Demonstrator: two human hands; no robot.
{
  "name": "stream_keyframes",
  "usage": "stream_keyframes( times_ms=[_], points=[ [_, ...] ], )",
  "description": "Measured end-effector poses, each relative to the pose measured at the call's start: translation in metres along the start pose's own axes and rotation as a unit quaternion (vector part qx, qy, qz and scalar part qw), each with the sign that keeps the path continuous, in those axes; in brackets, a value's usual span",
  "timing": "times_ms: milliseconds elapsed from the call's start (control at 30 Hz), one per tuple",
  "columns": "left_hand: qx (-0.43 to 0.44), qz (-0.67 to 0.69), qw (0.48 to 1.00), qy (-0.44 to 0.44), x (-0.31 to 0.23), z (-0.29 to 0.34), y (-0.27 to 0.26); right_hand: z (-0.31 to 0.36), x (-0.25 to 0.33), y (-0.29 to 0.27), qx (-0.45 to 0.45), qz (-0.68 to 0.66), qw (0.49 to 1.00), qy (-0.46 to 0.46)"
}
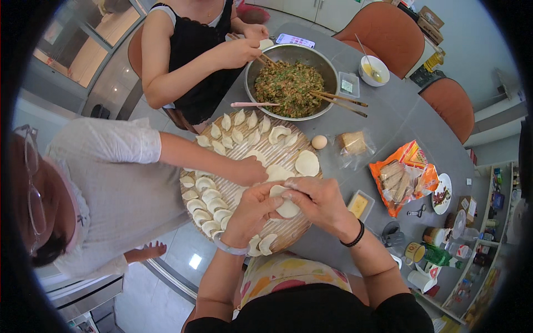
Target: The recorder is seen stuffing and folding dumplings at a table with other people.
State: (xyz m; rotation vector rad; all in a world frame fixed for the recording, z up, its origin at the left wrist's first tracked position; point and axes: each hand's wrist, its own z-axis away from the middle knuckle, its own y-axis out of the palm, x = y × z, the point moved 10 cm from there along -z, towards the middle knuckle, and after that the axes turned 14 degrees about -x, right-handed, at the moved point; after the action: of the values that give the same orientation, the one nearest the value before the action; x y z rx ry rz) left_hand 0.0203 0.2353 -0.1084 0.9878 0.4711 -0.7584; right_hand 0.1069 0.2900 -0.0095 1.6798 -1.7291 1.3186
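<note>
Above the near side of a round woven board [297, 233], my left hand [251, 213] and my right hand [321, 202] pinch a pale dumpling wrapper [287, 207] between them. Its upper edge is partly covered by my fingers, and I cannot tell whether filling is inside. Folded dumplings [211, 195] stand in rows on the board's left part, with smaller ones [239, 117] along its far edge. Flat round wrappers [307, 163] lie beyond my hands. A co-worker's hand [250, 171] reaches in from the left onto the board, close to my left hand.
Past the board stands a metal bowl of filling [291, 83] with chopsticks [341, 100]; another person's hand [244, 51] is at its left rim. To the right are an egg [319, 142], an orange package [403, 177], a small yellow-filled container [361, 205] and a white bowl [374, 71].
</note>
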Motion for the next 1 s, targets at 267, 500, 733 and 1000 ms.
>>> stream_keyframes(
  times_ms=[267, 500, 733, 1000],
  points=[
    [0.092, 0.23, 0.969, -0.011, -0.018, 0.019, 0.015, -0.024, -0.192, -0.084, -0.206, 0.026, 0.917, 0.341],
    [-0.07, 0.217, 0.97, -0.082, 0.014, 0.004, 0.013, -0.111, -0.223, -0.066, -0.229, -0.012, 0.957, 0.176],
    [-0.059, 0.144, 0.986, -0.054, 0.003, 0.0, 0.003, -0.127, -0.178, -0.096, -0.132, -0.08, 0.955, 0.254],
    [0.046, 0.352, 0.934, -0.043, 0.013, -0.016, 0.015, -0.135, -0.199, -0.093, -0.005, -0.044, 0.969, 0.244]
  ],
)
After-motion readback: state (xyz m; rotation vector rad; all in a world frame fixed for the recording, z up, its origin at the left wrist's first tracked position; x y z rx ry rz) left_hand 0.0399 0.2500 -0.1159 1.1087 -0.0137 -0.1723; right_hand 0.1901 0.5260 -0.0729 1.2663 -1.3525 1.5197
